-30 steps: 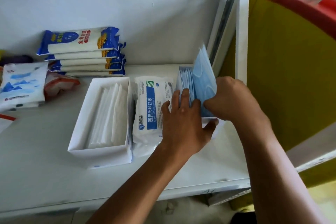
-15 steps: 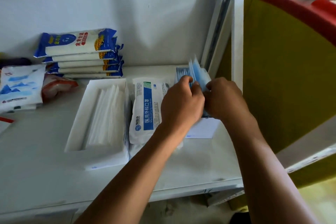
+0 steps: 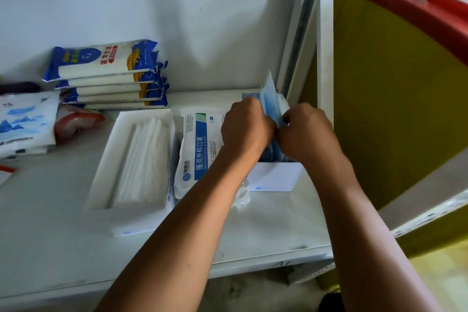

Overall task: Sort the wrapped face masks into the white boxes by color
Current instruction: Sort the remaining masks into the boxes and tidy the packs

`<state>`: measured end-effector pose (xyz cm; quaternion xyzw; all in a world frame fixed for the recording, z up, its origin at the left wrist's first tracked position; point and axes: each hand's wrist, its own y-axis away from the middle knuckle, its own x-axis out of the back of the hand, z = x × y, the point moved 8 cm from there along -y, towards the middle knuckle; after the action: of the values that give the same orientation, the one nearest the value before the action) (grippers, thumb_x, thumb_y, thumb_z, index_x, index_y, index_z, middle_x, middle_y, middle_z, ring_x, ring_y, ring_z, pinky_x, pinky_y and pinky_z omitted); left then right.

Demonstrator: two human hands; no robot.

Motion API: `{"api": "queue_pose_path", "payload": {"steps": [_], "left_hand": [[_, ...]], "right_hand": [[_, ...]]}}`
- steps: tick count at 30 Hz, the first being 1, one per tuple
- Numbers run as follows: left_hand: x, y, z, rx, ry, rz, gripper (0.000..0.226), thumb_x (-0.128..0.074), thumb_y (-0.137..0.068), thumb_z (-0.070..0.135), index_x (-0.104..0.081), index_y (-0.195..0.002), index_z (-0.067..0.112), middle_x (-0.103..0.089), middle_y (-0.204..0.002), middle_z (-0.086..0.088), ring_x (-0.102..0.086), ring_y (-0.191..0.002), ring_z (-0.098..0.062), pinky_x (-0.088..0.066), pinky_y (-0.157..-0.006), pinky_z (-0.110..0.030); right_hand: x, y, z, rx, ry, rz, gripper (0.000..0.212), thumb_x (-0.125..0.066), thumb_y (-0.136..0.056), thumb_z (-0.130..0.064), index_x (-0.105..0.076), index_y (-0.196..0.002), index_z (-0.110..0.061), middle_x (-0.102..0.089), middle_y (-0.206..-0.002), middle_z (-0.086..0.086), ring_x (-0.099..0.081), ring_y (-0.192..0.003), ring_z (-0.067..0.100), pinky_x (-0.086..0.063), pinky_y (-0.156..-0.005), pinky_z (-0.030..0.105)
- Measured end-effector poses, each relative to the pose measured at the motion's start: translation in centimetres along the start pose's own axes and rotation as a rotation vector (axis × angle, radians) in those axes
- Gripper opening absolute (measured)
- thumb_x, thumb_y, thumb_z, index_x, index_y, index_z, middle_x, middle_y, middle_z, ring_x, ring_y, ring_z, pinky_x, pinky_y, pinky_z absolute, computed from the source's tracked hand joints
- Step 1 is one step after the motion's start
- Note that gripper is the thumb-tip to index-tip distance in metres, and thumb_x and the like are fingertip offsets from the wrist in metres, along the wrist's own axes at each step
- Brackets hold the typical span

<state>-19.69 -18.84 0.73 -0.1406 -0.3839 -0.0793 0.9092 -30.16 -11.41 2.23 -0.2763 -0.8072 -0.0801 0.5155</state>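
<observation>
On the white tabletop [image 3: 63, 248], left hand [image 3: 247, 129] and right hand [image 3: 307, 132] pinch glossy blue masks [image 3: 269, 99], upright in their box [image 3: 273, 176]

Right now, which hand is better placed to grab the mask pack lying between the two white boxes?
Probably left: the left hand overlaps the mask pack, while the right hand is beyond the blue masks, farther away.

I see bare shelf [image 3: 266, 225] in front of right box [image 3: 276, 176]; mask pack [image 3: 200, 149] just left, post [image 3: 325, 58] blocks right.
</observation>
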Motion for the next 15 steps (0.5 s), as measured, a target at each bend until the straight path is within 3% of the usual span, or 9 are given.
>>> {"api": "queue_pose_path", "payload": {"steps": [4, 6, 8, 12, 15], "left_hand": [[0.0, 0.1, 0.2, -0.009, -0.018, 0.027, 0.022, -0.067, -0.083, 0.021, -0.071, -0.103, 0.013, -0.073, -0.097, -0.009, -0.069, -0.090, -0.030, -0.052, -0.066, -0.032], [0.4, 0.3, 0.1, -0.019, 0.066, 0.070, 0.024, -0.065, -0.089, 0.026, -0.066, -0.111, 0.017, -0.072, -0.104, -0.008, -0.067, -0.095, -0.030, -0.053, -0.076, -0.035], [0.6, 0.4, 0.2, -0.045, 0.154, 0.086, 0.026, -0.058, -0.094, 0.040, -0.068, -0.101, 0.018, -0.073, -0.095, -0.005, -0.067, -0.087, -0.026, -0.049, -0.070, -0.032], [-0.1, 0.0, 0.5, 0.032, 0.141, -0.032, 0.059, -0.052, -0.083, 0.069, -0.065, -0.068, 0.013, -0.067, -0.071, -0.002, -0.062, -0.068, -0.021, -0.038, -0.054, -0.029], [-0.4, -0.2, 1.2, 0.058, -0.004, -0.086, 0.036, -0.060, -0.083, 0.042, -0.070, -0.089, 0.008, -0.066, -0.081, -0.006, -0.064, -0.076, -0.029, -0.035, -0.055, -0.027]], "right_hand": [[-1.3, 0.2, -0.1, -0.025, 0.030, -0.011, 0.028, -0.073, -0.084, -0.015, -0.069, -0.111, -0.008, -0.066, -0.097, 0.011, -0.061, -0.077, 0.026, -0.051, -0.065, 0.032], [-1.1, 0.1, -0.1, -0.023, -0.018, 0.001, 0.029, -0.069, -0.088, -0.021, -0.066, -0.114, -0.008, -0.066, -0.103, 0.010, -0.059, -0.080, 0.025, -0.051, -0.068, 0.033], [-0.2, -0.1, 0.0, -0.012, -0.083, -0.003, 0.025, -0.064, -0.093, -0.026, -0.068, -0.111, -0.009, -0.065, -0.098, 0.008, -0.058, -0.079, 0.023, -0.050, -0.068, 0.032], [0.4, -0.2, 0.0, 0.053, -0.082, -0.132, 0.020, -0.072, -0.087, -0.027, -0.074, -0.092, -0.007, -0.071, -0.080, 0.010, -0.067, -0.072, 0.026, -0.060, -0.073, 0.043], [0.3, 0.0, 0.3, 0.044, -0.060, -0.198, 0.015, -0.079, -0.081, -0.028, -0.076, -0.086, -0.014, -0.069, -0.076, 0.006, -0.063, -0.069, 0.018, -0.060, -0.073, 0.040]]}}
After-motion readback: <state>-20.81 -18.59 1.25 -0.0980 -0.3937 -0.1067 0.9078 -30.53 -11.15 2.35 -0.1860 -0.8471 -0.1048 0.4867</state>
